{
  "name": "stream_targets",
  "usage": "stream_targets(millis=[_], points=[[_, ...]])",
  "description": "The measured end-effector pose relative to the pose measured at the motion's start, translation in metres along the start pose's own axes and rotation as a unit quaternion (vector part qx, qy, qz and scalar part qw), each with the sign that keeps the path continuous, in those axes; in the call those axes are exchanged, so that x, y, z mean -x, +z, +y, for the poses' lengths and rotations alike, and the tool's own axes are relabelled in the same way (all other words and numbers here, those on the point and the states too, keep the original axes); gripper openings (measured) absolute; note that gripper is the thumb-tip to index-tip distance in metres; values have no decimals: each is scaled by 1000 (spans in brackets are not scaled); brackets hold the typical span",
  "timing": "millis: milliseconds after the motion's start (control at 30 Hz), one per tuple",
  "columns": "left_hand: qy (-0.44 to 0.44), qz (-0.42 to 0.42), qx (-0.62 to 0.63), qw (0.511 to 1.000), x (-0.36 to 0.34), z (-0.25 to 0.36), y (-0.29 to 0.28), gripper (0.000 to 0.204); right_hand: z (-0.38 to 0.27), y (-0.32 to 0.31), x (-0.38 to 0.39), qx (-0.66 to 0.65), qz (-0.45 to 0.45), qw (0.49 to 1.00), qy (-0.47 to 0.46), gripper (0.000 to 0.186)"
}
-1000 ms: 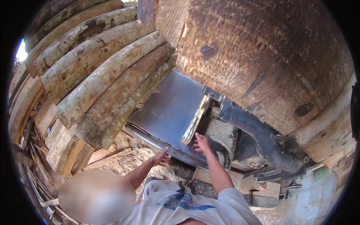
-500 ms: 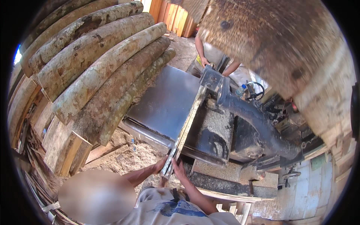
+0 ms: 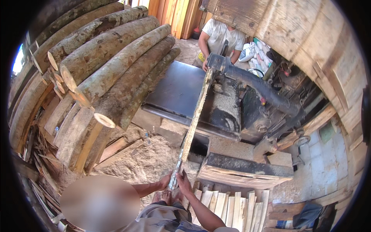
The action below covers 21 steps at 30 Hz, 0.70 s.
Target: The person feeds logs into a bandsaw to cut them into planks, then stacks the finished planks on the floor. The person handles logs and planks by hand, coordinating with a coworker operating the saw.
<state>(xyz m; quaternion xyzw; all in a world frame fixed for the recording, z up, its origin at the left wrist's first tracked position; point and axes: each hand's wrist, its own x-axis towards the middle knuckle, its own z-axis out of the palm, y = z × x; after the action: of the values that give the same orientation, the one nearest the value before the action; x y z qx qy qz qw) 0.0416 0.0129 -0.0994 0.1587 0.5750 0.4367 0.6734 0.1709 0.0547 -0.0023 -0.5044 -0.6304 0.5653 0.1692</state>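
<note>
A long, narrow strip of wood with bark along one edge reaches from the saw machine's guide head back to me, crossing the dark metal table. Its near end lies between my hands, past the table's front edge. My left hand is closed on the left side of that end. On the right side, my right hand grips the same strip, thumb upward. Across the machine, a co-worker's hand is beside the guide head; what it touches is hard to make out.
Bark-covered logs are stacked high at the left. A thick dark curved arm spans the machine's right side. Sawn slats lie in a row at lower right, near a wooden beam. Sawdust covers the ground before the table.
The strip has come back toward me, with more of it past the table's front edge. Both hands stay on its end. My view has shifted, showing more of the co-worker.
</note>
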Motion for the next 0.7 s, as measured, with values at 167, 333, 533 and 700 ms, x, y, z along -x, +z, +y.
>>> stream_targets(millis=[167, 333, 533, 700], points=[[6, -24, 46, 999, 72, -36, 0, 62, 18, 24, 70, 10, -11, 1000, 14, 91], [4, -71, 44, 997, 142, -58, 9, 65, 60, 47, 119, -8, -9, 1000, -29, 90], [38, -58, 48, 996, 202, -121, -4, 70, 41, 76, 216, -10, 11, 1000, 5, 83], [-13, -76, 14, 997, 250, -282, -29, 59, 102, 93, 312, 147, -28, 989, 6, 75]])
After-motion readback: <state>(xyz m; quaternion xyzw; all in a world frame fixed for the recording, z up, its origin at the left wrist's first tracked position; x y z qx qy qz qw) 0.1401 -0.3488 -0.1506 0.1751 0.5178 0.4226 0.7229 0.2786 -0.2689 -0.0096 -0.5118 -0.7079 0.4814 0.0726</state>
